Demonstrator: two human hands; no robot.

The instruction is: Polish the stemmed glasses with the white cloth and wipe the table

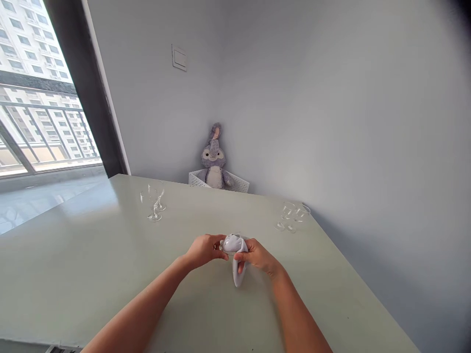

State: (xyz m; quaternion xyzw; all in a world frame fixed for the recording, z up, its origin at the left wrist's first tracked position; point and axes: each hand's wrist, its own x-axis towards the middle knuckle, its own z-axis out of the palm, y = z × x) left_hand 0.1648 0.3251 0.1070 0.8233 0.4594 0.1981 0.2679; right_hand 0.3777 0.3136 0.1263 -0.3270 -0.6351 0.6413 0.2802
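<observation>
We've got the left hand (205, 251) fingers curled round the glass (228, 243), on our side of the plush rabbit (214, 164), and right hand (260, 257) fingers pinching the white cloth (239, 279), seemingly bunched in the bowl. We'd best grip lightly and turn the cloth gently; thin glass could crack

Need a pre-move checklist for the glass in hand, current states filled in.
1. Left hand gripping the held glass: ok, thumb and fingers at its side.
2. Right hand gripping the white cloth: ok, part hangs below.
3. Held glass undamaged: cannot tell, hands and cloth cover much of it.
4. Left pair of glasses upright, apart from both hands: ok.
5. Right pair of glasses upright, apart from both hands: ok.
</observation>
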